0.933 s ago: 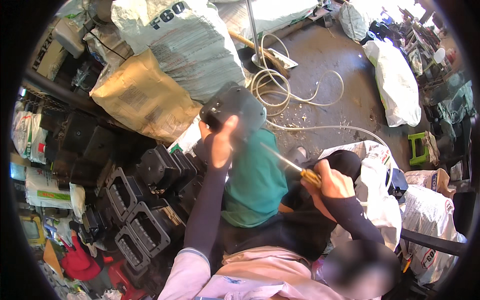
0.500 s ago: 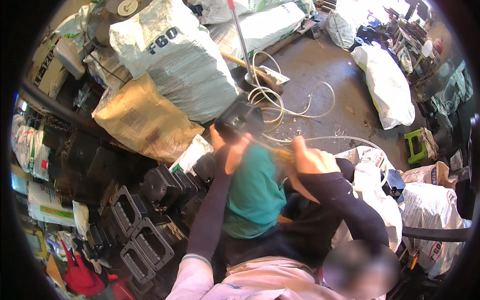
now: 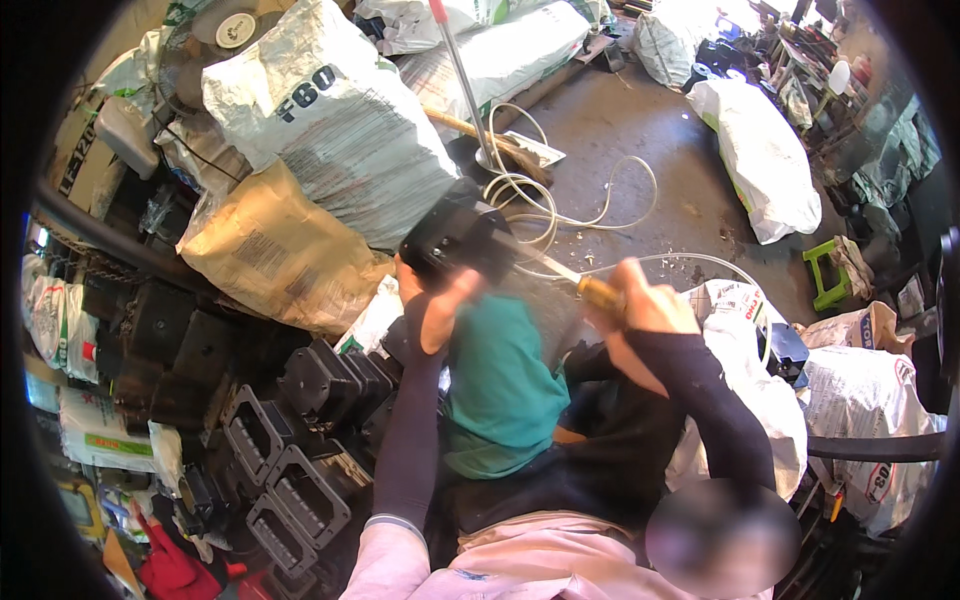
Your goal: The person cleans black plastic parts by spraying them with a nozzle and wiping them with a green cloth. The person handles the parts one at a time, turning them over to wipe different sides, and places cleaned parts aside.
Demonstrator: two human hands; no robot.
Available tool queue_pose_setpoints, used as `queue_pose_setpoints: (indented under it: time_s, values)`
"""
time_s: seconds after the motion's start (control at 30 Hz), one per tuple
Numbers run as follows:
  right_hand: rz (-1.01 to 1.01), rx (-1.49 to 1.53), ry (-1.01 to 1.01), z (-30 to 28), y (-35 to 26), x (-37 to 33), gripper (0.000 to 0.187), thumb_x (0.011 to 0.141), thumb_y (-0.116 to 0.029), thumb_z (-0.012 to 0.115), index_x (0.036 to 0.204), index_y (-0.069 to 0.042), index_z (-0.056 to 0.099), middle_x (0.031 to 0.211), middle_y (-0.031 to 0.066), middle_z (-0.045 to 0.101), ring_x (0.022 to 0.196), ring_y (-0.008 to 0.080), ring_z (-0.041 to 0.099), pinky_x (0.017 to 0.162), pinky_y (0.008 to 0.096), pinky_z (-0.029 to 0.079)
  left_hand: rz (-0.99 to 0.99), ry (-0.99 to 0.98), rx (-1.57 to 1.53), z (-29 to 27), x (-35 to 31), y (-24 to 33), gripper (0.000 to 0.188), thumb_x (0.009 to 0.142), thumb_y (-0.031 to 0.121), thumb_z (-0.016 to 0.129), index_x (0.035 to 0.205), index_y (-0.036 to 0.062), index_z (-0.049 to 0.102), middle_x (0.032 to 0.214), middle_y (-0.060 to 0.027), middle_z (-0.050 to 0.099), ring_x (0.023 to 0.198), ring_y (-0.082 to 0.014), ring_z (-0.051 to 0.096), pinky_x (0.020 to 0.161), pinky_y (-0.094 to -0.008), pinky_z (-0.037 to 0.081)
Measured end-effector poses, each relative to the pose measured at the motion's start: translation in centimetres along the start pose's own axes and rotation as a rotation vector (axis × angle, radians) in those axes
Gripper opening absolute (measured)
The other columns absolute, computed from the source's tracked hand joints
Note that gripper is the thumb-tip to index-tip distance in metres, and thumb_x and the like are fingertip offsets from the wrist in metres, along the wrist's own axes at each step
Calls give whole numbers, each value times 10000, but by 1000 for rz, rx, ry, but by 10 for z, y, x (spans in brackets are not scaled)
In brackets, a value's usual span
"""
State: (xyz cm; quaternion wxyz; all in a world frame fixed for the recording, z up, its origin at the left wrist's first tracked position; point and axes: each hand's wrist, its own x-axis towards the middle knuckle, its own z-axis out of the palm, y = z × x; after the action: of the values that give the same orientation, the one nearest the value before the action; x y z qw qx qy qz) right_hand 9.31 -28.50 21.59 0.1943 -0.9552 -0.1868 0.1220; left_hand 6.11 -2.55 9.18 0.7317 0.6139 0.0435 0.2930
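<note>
My left hand [image 3: 443,315] grips a black moulded plastic housing [image 3: 450,238] from below and holds it up past my knee. A green cloth [image 3: 508,390] covers that knee, just under the housing. My right hand [image 3: 655,305] is closed around the yellow handle of a flat-bladed hand tool [image 3: 600,294], a knife or a scraper. Its pale blade points left to the housing's right edge; motion blur hides whether it touches. Both forearms wear dark sleeves.
Black rectangular frames [image 3: 300,490] and more black housings [image 3: 322,378] are stacked at my left. A brown paper bag [image 3: 275,250] and a large white sack [image 3: 335,120] stand ahead. A pale hose [image 3: 650,190] coils over the floor. At right are a green stool [image 3: 825,280] and white sacks [image 3: 860,420].
The housing has shifted slightly left and turned in my left hand. My right hand has moved right with the tool, and its blade shows more plainly. The whole view has shifted a little.
</note>
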Motion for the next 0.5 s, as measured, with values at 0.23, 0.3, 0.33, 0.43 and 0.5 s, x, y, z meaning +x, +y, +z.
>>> queue_pose_setpoints:
  time_s: [0.23,0.3,0.33,0.43,0.5]
  values:
    - [77,-39,96,18,32,-3,380,920,-323,694,1067,-33,495,811,251,686,814,473,674,755,551,512,-276,94,-396,-22,0,-22,470,871,111,688,1319,73,550,1176,-72,643,998,-189,643,883,-334,540]
    - [-20,-47,-62,37,39,-23,365,918,-310,696,1047,-35,494,784,247,679,788,459,676,731,541,516,-286,57,-346,-28,4,-31,467,914,309,689,1304,70,598,1182,-91,672,1045,-233,653,908,-371,529]
    - [-75,-26,-130,48,42,-34,357,917,-304,696,1037,-35,493,771,245,675,775,452,677,719,536,518,-224,71,-257,-29,6,-35,468,927,333,671,1305,66,598,1191,-92,672,1051,-231,652,903,-362,530]
    - [-317,12,-14,73,52,-67,404,855,-317,760,1009,-46,505,738,180,630,703,384,662,638,475,517,-524,187,-472,-29,14,-40,499,980,425,614,1317,58,593,1219,-96,666,1068,-235,651,912,-366,537]
    - [-447,-47,-186,88,48,-89,423,836,-336,779,1014,-53,521,768,151,617,730,356,660,678,465,518,-472,127,-551,-27,17,-39,545,1001,480,577,1334,48,580,1236,-98,661,1088,-244,645,936,-391,536]
